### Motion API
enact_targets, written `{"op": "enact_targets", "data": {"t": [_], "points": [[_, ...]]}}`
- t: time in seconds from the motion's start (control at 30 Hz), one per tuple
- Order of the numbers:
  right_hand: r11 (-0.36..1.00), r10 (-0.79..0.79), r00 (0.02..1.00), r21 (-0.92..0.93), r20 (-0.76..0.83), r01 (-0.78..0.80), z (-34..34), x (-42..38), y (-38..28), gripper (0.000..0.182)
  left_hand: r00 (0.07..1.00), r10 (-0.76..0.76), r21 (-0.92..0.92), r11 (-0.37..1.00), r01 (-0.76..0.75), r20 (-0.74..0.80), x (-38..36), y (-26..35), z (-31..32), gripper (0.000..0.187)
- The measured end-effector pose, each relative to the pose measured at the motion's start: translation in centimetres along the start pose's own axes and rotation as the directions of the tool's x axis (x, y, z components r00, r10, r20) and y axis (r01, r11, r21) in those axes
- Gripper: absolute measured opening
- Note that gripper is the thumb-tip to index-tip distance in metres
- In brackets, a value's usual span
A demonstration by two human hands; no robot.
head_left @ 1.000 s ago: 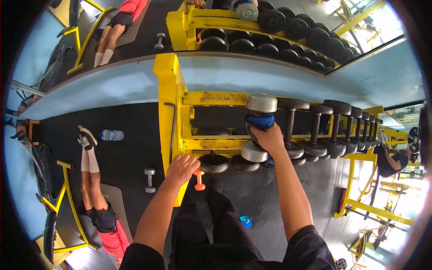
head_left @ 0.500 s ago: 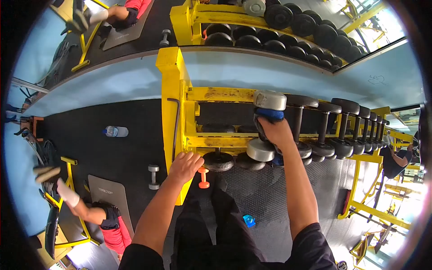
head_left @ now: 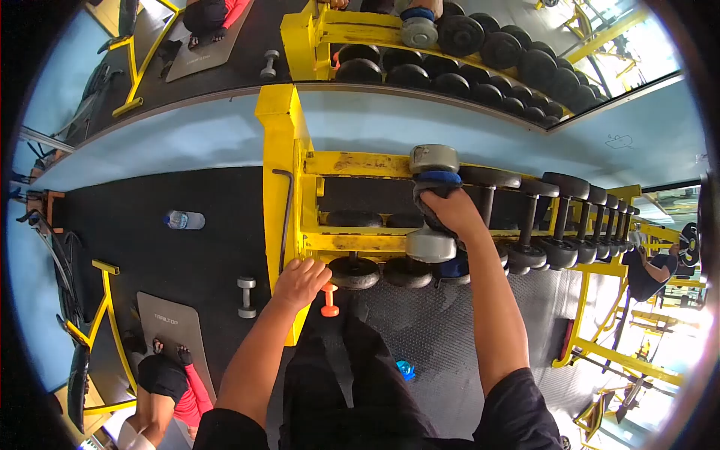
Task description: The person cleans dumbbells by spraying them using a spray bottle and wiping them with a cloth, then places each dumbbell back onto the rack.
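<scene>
My right hand [head_left: 451,211] is closed round the handle of a dumbbell with silver ends [head_left: 433,160]. A dark cloth with a blue edge [head_left: 438,178] lies between my hand and the handle. This dumbbell is at the upper yellow rails, beside a row of black dumbbells [head_left: 487,204]. My left hand [head_left: 301,280] grips the left end of the yellow dumbbell rack [head_left: 283,161], its fingers curled over the frame. A bent dark metal bar [head_left: 286,221] hangs on the frame just above that hand. Below the fingers stands a small orange dumbbell [head_left: 329,301].
A grey dumbbell [head_left: 246,297] and a water bottle [head_left: 184,220] are on the floor at left. Another person [head_left: 166,382] is on an exercise mat [head_left: 166,321]. A mirror [head_left: 187,45] lines the wall. A blue item [head_left: 406,370] lies near my legs.
The view has shifted slightly, and both hands keep their holds. The person on the mat has lowered their raised legs and now has both hands near the mat.
</scene>
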State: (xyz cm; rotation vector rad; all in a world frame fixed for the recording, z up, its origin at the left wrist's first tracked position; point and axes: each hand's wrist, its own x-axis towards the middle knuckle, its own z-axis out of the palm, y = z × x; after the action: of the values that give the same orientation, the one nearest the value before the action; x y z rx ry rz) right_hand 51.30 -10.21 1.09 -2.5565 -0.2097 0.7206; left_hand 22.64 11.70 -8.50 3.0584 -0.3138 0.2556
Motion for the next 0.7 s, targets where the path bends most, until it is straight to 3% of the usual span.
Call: {"op": "enact_targets", "data": {"t": [0.17,0.23,0.3,0.37,0.47,0.53,0.7], "points": [[0.997,0.003,0.998,0.081,0.062,-0.008,-0.3,0.3,1.0,0.067,1.0,-0.002,-0.034,0.999,0.002,0.004,0.2,-0.2,-0.1,0.018],[0.999,0.014,1.0,0.045,-0.018,-0.013,0.0,0.0,1.0,0.066,0.999,-0.006,-0.114,0.993,0.01,0.032,0.2,-0.1,-0.2,0.006],[1.0,0.005,0.999,0.022,-0.046,-0.004,0.0,-0.6,0.1,0.066,1.0,-0.013,-0.121,0.993,0.016,0.026,0.1,-0.1,-0.1,0.007],[1.0,-0.011,0.997,-0.006,-0.077,0.011,-0.3,-1.1,-0.6,0.066,1.0,0.013,-0.004,1.0,-0.013,-0.007,0.0,-0.1,0.1,0.018],[0.999,0.035,0.997,-0.017,-0.076,-0.036,-0.7,-1.4,-1.1,0.066,1.0,0.012,-0.024,1.0,-0.012,0.012,-0.1,-0.2,0.2,0.017],[0.992,-0.001,0.994,-0.123,-0.112,-0.012,-1.4,-2.4,-1.8,0.062,1.0,0.013,-0.026,1.0,-0.013,0.003,-0.1,-0.3,0.4,0.018],[0.985,-0.158,0.94,-0.122,-0.304,0.126,-2.9,-6.4,-2.3,0.05,0.999,0.029,-0.057,0.998,-0.03,-0.02,0.0,-0.1,0.2,0.02]]}}
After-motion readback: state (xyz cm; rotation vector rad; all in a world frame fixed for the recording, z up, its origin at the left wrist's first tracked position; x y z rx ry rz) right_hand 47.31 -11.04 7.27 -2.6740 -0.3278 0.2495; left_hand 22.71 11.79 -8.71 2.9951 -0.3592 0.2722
